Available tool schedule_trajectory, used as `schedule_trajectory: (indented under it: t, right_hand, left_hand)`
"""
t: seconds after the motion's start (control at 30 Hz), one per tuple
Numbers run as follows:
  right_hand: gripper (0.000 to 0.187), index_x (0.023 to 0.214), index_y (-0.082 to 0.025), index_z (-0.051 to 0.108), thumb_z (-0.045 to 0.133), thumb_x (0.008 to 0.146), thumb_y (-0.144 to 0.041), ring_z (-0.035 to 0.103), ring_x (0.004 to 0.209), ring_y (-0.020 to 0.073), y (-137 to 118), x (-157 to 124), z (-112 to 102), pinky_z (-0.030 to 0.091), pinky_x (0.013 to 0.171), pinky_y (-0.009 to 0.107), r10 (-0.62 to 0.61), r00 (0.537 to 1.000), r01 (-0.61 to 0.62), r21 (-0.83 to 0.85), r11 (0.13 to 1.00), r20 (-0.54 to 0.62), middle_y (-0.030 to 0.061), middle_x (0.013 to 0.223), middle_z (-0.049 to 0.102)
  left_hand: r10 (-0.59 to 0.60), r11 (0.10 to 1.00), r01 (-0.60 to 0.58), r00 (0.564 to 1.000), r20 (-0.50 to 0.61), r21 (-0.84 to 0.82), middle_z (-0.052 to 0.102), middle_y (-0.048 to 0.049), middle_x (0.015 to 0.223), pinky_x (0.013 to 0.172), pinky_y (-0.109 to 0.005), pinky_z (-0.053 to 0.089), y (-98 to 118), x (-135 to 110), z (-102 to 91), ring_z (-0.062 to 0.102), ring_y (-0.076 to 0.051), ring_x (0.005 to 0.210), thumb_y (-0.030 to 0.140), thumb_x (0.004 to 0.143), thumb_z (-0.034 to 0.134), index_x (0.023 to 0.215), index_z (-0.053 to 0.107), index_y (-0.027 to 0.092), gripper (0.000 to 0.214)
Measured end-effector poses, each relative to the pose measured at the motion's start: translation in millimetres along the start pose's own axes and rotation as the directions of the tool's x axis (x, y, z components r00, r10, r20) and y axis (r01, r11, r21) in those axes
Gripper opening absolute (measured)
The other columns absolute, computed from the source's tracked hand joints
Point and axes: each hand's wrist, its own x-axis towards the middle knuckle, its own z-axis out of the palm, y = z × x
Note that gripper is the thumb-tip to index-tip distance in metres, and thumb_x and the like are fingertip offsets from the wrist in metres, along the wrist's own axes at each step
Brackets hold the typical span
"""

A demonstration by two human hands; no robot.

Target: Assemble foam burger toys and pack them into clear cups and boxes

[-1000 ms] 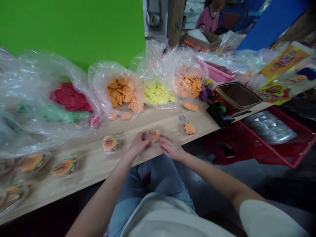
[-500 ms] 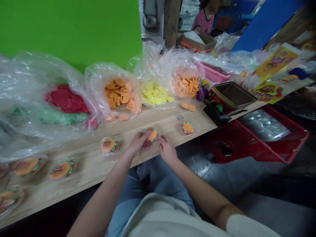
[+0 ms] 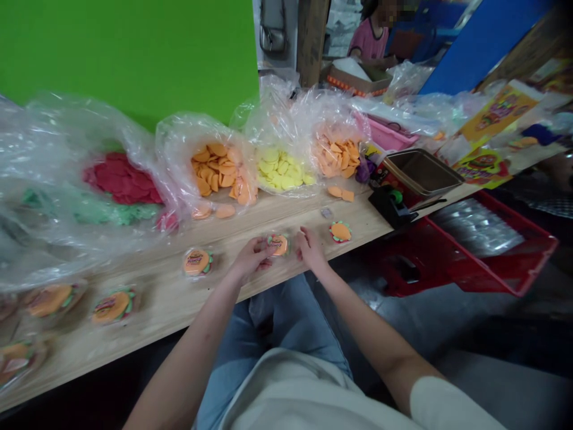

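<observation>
In the head view, a toy burger in a clear plastic pack point(image 3: 279, 245), with an orange bun top, dark print and green edge, rests near the table's front edge. My left hand point(image 3: 254, 255) grips its left side between thumb and fingers. Just right of it, my right hand point(image 3: 310, 248) is off the pack, fingers loosely bent and apart, with nothing visible in them. An unwrapped toy burger point(image 3: 341, 232) lies beyond my right hand. Left of my left hand sits another packed burger point(image 3: 197, 262).
Several packed burgers point(image 3: 113, 307) lie at the left. Clear bags along the back hold red pieces point(image 3: 120, 179), orange pieces point(image 3: 215, 170) and yellow pieces point(image 3: 282, 171). A black tape dispenser point(image 3: 390, 207) stands beside a tin point(image 3: 423, 173). Below is a red crate point(image 3: 487, 280). A person sits behind.
My right hand has moved away from the pack to the right. My left hand still holds the pack, whose printed top now shows more fully.
</observation>
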Motion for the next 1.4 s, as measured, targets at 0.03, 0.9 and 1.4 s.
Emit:
schedule_trajectory:
  t: [0.03, 0.9, 1.4]
  right_hand:
    - [0.041, 0.115, -0.016, 0.048, 0.029, 0.089, -0.041, 0.055, 0.049, 0.0125, -8.5, 6.6, 1.1, 0.045, 0.045, 0.023, 0.0, 0.998, 0.0, -0.003, 1.0, 0.058, 0.0038, 0.071, 0.059]
    - [0.018, 0.076, -0.018, 0.041, 0.037, 0.089, -0.03, 0.041, 0.058, 0.0084, -25.2, -156.6, 1.6, 0.033, 0.053, 0.02, -0.135, 0.43, 0.274, 0.013, 0.962, 0.893, -0.0039, 0.066, 0.044]
    - [0.021, 0.069, -0.018, 0.039, 0.038, 0.087, -0.027, 0.036, 0.059, 0.0083, -15.2, -176.3, 9.2, 0.029, 0.055, 0.02, -0.309, 0.427, 0.363, 0.152, 0.919, 0.85, -0.0041, 0.064, 0.038]
  left_hand:
    - [0.017, 1.0, -0.017, 1.0, 0.011, 0.002, 0.058, 0.0002, 0.07, 0.05, -0.019, 0.043, -0.2, -4.8, -0.5, 0.052, -0.007, 0.051, 0.034, 0.061, 0.075, 0.109, 0.052, 0.018, 0.056]
    - [-0.044, 0.997, 0.037, 0.994, -0.103, -0.068, 0.057, 0.0001, 0.064, 0.061, -0.021, 0.039, -105.5, -204.9, -16.3, 0.048, -0.011, 0.062, 0.035, 0.073, 0.061, 0.076, 0.065, 0.016, 0.019]
    - [0.003, 0.987, -0.017, 0.996, 0.09, 0.16, 0.059, -0.0059, 0.085, 0.069, -0.028, 0.045, -82.4, -227.7, -24.3, 0.054, -0.02, 0.083, 0.042, 0.074, 0.056, 0.082, 0.062, 0.019, 0.026]
